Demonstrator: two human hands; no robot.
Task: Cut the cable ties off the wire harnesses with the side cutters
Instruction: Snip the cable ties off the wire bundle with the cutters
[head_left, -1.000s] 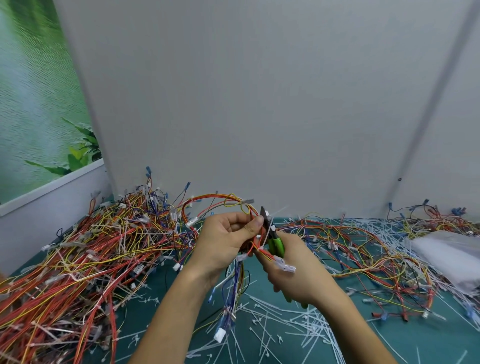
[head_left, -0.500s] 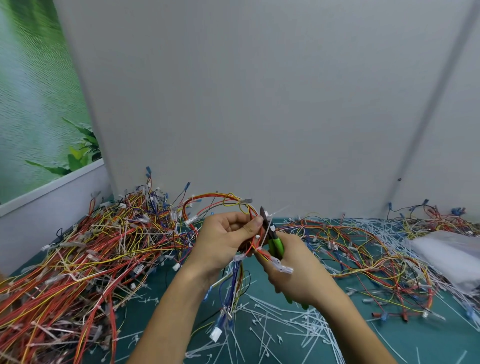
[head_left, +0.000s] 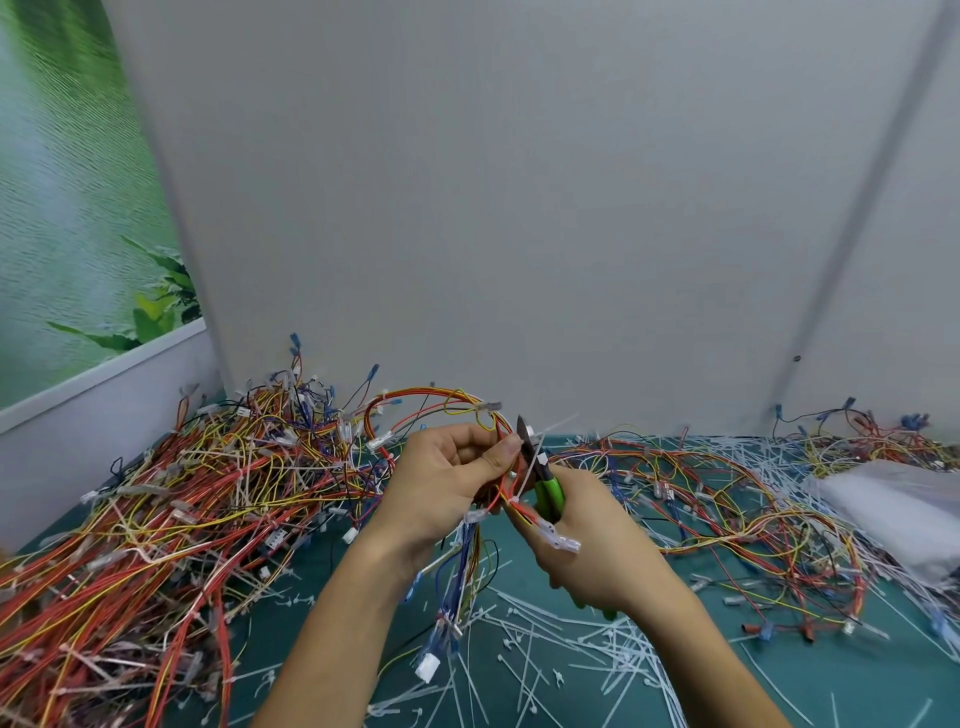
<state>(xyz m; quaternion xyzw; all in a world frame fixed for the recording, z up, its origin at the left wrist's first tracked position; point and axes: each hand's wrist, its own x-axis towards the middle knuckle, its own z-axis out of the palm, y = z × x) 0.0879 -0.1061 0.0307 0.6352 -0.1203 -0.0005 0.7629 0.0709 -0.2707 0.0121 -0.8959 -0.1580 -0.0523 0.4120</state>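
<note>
A person's left hand (head_left: 441, 488) held a harness (head_left: 431, 402) of red, orange and yellow wires above a green mat (head_left: 779, 691). The fingers were curled round the bundle and the thumb was pressed along it toward the cutters (head_left: 548, 491). The right hand (head_left: 597, 551), just beside the left, gripped the cutters by their green handles with its fingers wrapped round them and the blades pointing up. A white tie (head_left: 531, 467) lay against the blades, close to the left thumb tip. Whether the blades had closed on it could not be told.

The harness looped up and away from the left hand, while blue and dark wires hung below it, ending in a white connector (head_left: 427, 667) over the mat.

A deep pile (head_left: 182, 519) of tangled harnesses covered the mat on the left, reaching the corner of a grey wall (head_left: 519, 208). More harnesses (head_left: 727, 499) sprawled on the right. Cut ties (head_left: 571, 660) lay scattered across the mat beneath the forearms and toward the far right. A whitish bag (head_left: 909, 514) lay at the right edge. A green poster (head_left: 67, 208) filled the wall at the left.
</note>
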